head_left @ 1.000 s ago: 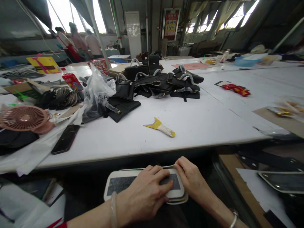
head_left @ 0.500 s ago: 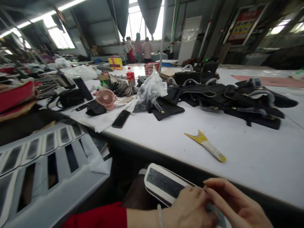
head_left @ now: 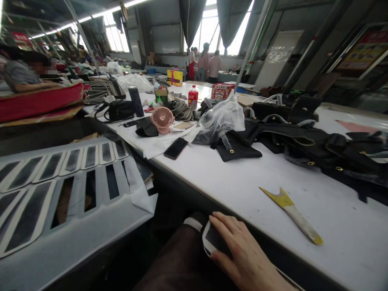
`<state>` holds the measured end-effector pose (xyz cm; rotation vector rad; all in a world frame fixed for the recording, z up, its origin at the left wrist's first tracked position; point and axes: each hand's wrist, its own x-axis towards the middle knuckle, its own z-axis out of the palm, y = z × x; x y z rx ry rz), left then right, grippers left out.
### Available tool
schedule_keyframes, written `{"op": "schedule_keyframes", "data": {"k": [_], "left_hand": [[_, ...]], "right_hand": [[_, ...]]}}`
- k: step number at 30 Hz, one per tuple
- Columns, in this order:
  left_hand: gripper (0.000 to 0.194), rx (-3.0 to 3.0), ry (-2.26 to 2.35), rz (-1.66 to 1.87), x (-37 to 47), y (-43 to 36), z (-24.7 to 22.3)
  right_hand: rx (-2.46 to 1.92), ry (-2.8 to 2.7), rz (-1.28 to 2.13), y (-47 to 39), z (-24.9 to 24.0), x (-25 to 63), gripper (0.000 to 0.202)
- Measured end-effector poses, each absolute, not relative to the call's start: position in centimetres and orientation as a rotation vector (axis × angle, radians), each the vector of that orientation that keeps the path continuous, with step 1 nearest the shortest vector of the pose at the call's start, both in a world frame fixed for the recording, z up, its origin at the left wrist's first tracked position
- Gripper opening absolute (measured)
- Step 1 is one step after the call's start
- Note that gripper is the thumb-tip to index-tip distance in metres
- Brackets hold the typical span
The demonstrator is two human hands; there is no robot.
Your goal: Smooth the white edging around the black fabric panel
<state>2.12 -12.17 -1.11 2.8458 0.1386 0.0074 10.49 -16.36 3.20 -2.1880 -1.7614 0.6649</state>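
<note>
My right hand (head_left: 242,252) reaches in from the bottom right, over a white-edged strip with a dark middle (head_left: 216,239). Its fingers lie along the far edge and its thumb presses the near side, so it grips the strip. The strip lies above my dark-trousered leg (head_left: 178,258), beside the table edge; most of its length is hidden under the hand and forearm. My left hand is out of view. Similar strips (head_left: 71,161) lie in rows on a grey board (head_left: 100,226) to the left.
On the white table (head_left: 212,173) lie a yellow-tipped forked tool (head_left: 292,214), a phone (head_left: 176,148), a pink fan (head_left: 163,119), a plastic bag (head_left: 227,117) and black bag pieces (head_left: 291,139). A person (head_left: 24,72) sits far left; several others stand by the window.
My left hand, which was at the strip together with my right, has left the view. My right hand now lies over the strip's end. The view has turned left.
</note>
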Motion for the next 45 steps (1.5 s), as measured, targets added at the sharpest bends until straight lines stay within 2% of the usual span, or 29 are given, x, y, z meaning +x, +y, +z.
{"op": "schedule_keyframes", "data": {"k": [4, 8, 10, 15, 19, 23, 26, 30, 34, 39, 45], "left_hand": [[0.029, 2.55, 0.322, 0.129, -3.7, -10.7, -1.0], [0.028, 2.342, 0.473, 0.215, -8.5, -8.2, -1.5], [0.032, 2.13, 0.617, 0.312, -9.2, -6.9, -1.7], [0.021, 1.534, 0.726, 0.44, -7.1, -5.5, -1.4], [0.02, 1.58, 0.605, 0.428, -5.8, -5.3, -0.6], [0.022, 1.629, 0.553, 0.436, -5.6, -5.5, 0.1], [0.033, 1.596, 0.642, 0.382, -5.1, -5.9, 0.4], [0.036, 1.664, 0.73, 0.268, -4.0, -5.8, 0.4], [0.031, 1.623, 0.702, 0.149, -3.4, -4.9, 0.4], [0.041, 1.918, 0.694, 0.172, -3.7, -4.6, 0.9], [0.025, 2.189, 0.613, 0.287, -4.6, -4.3, 1.5]], "right_hand": [[-2.17, -1.881, 0.68, -16.7, 3.5, 10.8, 0.063], [-2.114, -1.991, 0.572, -17.4, 2.7, 11.3, 0.074], [-2.083, -2.039, 0.528, -17.6, 2.0, 11.6, 0.077], [-1.98, -2.167, 0.38, -17.8, 1.0, 12.5, 0.079], [-1.872, -2.156, 0.25, -18.3, 0.7, 12.8, 0.083], [-1.757, -1.906, 0.305, -18.4, -0.1, 12.4, 0.072], [-1.747, -1.758, 0.314, -18.4, -0.8, 11.8, 0.073], [-1.747, -1.832, 0.068, -18.2, -1.1, 11.3, 0.081], [-1.734, -1.873, -0.221, -17.5, -0.2, 11.0, 0.065], [-1.729, -1.957, -0.426, -16.7, 1.2, 10.8, 0.056], [-1.711, -2.044, -0.48, -16.7, 1.1, 11.2, 0.056]]}}
